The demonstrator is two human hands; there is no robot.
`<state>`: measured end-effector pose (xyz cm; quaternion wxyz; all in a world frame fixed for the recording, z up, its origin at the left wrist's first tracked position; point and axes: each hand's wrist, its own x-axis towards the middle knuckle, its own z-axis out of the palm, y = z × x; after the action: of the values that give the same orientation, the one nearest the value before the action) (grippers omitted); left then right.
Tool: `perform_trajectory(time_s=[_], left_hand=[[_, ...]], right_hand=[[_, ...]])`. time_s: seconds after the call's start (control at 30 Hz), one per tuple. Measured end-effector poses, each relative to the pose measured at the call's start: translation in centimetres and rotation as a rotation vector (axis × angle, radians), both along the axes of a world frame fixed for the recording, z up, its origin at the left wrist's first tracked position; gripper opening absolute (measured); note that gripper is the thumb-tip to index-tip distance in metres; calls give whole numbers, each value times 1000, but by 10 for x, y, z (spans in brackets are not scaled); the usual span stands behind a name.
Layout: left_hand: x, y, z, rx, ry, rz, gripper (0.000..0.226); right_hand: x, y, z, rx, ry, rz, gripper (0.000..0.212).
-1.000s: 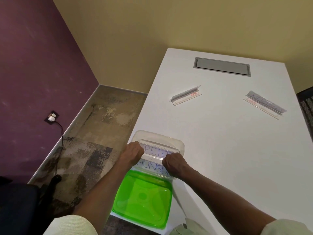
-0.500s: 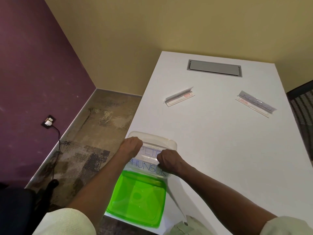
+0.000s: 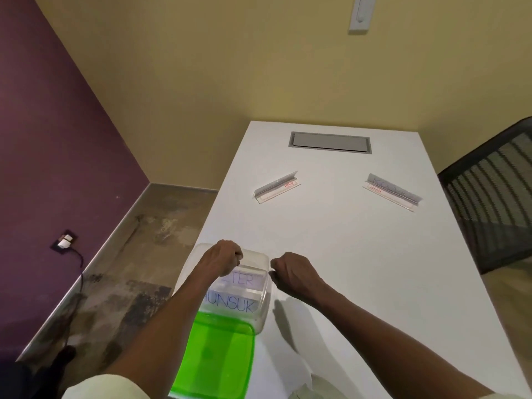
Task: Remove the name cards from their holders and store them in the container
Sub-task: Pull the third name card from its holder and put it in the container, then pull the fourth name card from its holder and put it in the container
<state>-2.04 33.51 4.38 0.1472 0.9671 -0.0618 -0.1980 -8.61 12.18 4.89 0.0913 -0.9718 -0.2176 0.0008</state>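
While the clear container (image 3: pixel 260 286) sits at the near left edge of the white table (image 3: pixel 345 254), two name cards are seen lying flat inside it: one lettered "PETER" (image 3: pixel 244 280), its first letters hidden by the left wrist, and one lettered "HUNSUK" (image 3: pixel 230 305) nearer the person. The left hand (image 3: pixel 221 259) is held over the far left part of the container with its fingers curled under; whether anything is pinched between them cannot be told, as the fingertips are hidden from view. The PETER card lies just below and beside that hand. The right hand (image 3: pixel 293 273) is held just outside the container's right wall, fingers curled loosely inward, with nothing seen in them and apart from both cards. A green lid (image 3: pixel 216 355) is laid flat at the near side of the container, touching it. Two clear holders are counted further out on the table, well apart from the hands: the left holder (image 3: pixel 276 187) shows no lettering, while faint lettering is seen in the right holder (image 3: pixel 393 191), too blurred to be read. A grey hatch (image 3: pixel 330 142) is set into the far end of the table, and a black mesh chair (image 3: pixel 495 194) stands at the right.
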Motion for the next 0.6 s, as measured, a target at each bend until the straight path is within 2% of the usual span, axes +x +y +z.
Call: perform_trajectory(time_s=[0.07, 0.2, 0.3, 0.6], left_hand=[[0, -16, 4, -54, -44, 8, 22], [0, -50, 11, -121, -133, 2, 27], [1, -75, 16, -164, -152, -3, 28], [8, -144, 29, -204, -212, -41, 24]], right_hand=[[-3, -18, 3, 14, 2, -54, 38], [-8, -56, 3, 13, -42, -143, 33], [-9, -83, 1, 21, -55, -204, 25], [-10, -158, -11, 74, -85, -411, 18]])
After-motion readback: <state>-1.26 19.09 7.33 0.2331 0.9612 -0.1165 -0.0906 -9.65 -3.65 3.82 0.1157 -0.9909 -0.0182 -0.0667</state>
